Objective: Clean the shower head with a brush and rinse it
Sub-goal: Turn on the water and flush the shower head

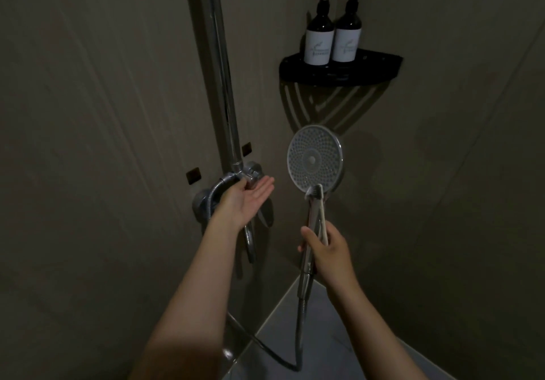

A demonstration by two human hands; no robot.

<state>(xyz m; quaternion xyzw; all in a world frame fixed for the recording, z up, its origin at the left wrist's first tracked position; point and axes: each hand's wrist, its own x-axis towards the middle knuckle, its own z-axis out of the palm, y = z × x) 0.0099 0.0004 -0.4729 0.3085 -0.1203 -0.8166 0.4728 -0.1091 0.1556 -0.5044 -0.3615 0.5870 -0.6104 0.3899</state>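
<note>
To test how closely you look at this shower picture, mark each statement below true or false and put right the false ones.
1. The right hand grips both the chrome round-faced shower head and the pale toothbrush-style brush. True.
2. The left hand is closed in a fist around the brush. False: it is open, palm up, at the chrome mixer valve.
3. Two dark pump bottles with white labels stand on the black corner shelf. True.
4. Water is spraying from the shower head. False: no spray is visible.
5. The shower head hangs on the chrome riser rail. False: it is held in the hand, off the rail.
</note>
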